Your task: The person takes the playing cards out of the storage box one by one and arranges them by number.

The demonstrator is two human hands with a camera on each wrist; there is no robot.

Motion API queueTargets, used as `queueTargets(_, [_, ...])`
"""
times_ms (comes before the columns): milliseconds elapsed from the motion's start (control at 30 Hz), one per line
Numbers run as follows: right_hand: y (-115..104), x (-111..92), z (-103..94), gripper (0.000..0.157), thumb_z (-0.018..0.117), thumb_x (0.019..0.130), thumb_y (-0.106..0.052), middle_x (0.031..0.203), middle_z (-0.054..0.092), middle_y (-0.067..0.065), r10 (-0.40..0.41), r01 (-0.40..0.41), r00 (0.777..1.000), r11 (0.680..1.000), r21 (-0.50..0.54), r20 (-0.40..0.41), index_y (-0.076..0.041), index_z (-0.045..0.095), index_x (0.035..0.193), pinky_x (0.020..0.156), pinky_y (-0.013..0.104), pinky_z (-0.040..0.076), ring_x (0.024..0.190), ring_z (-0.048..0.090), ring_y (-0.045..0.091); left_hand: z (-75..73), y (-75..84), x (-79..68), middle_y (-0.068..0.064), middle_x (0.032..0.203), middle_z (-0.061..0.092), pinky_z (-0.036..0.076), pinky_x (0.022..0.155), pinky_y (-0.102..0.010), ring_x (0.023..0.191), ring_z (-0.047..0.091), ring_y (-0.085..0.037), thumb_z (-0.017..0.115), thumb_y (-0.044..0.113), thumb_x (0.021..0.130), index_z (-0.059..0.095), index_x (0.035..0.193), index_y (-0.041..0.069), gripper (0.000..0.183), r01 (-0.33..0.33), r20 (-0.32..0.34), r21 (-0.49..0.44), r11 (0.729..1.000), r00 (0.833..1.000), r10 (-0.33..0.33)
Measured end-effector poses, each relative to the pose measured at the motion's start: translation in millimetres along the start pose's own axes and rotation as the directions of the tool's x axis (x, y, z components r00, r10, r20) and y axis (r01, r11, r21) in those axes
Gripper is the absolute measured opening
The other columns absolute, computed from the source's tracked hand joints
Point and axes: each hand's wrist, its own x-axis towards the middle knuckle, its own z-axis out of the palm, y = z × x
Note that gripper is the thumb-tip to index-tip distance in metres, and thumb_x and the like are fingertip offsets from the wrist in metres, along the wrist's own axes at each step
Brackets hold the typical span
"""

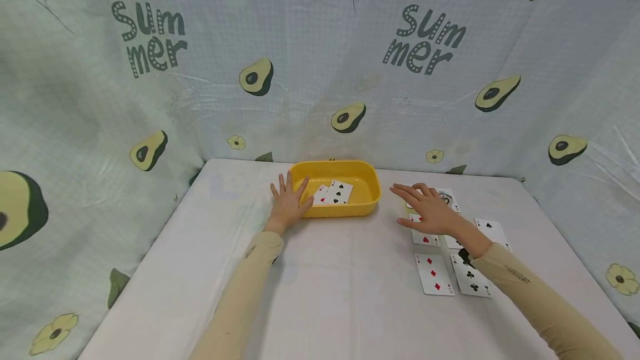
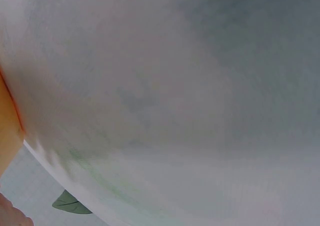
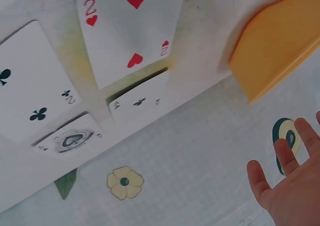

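Observation:
My left hand is at the left end of a yellow plastic tray, fingers spread and straight; whether it presses the rim I cannot tell. Two playing cards lie face up in the tray: a spade card and a red-marked card partly under it. My right hand hovers over laid-out cards, fingers extended, holding nothing. Below it are the two of hearts, the two of clubs, the ace of clubs and the ace of spades. The hand and forearm partly hide several cards in the head view.
Nearer the front lie a three of diamonds and a club card; a spade card is at the right. The white table meets a hanging avocado-print cloth behind the tray and along both sides.

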Motion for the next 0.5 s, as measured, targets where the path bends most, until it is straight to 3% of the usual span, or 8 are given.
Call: queueTargets(500, [-14.4, 58.1, 21.5, 0.061, 0.051, 0.086, -0.043, 0.141, 0.034, 0.007, 0.011, -0.012, 1.000, 0.998, 0.054, 0.008, -0.016, 0.034, 0.137, 0.092, 0.049, 0.028, 0.116, 0.032, 0.028, 0.3, -0.9, 1.1, -0.025, 0.148, 0.002, 0.000, 0.101, -0.066, 0.133, -0.003, -0.049, 0.039, 0.044, 0.090, 0.025, 0.142, 0.021, 0.058, -0.003, -0.002, -0.008, 1.000, 1.000, 0.003])
